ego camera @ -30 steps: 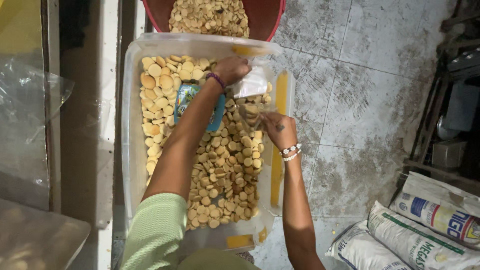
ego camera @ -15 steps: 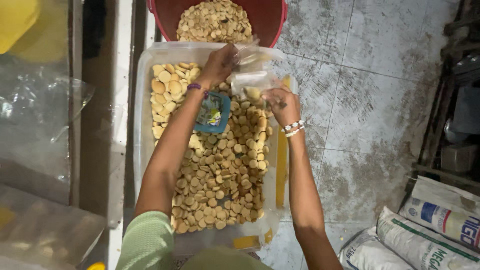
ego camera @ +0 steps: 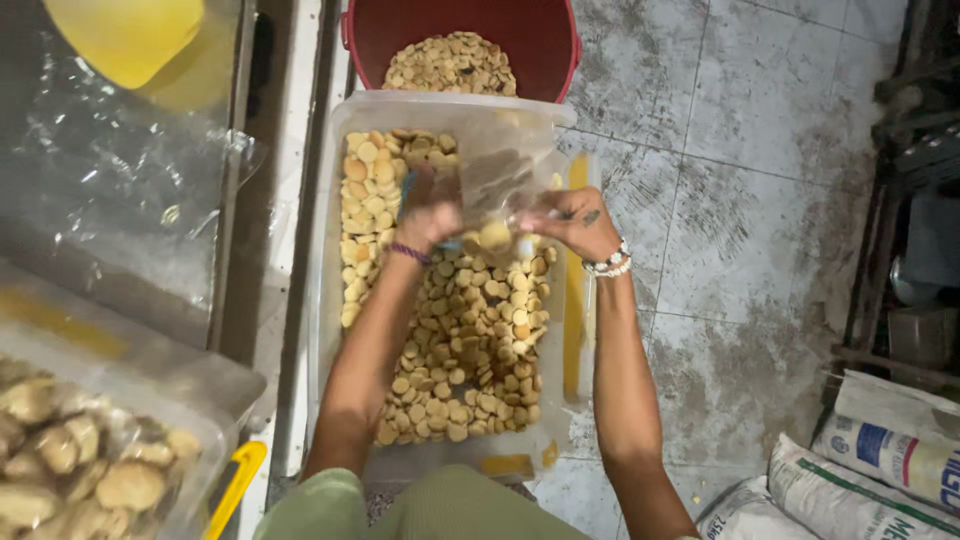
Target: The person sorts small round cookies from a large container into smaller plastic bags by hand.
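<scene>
Both the left hand (ego camera: 432,215) and right hand (ego camera: 572,220) have fingers closed on a clear plastic bag (ego camera: 505,180) above the biscuit bin (ego camera: 330,300); a slack grip could spill biscuits (ego camera: 470,340) toward the floor (ego camera: 740,250) at 3 o'clock.

Stained grey tile floor (ego camera: 760,150) — dim light

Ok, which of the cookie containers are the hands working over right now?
The clear plastic bin in the middle: both hands, left hand and right hand, hold a clear bag above it. The red bucket sits beyond it.
</scene>
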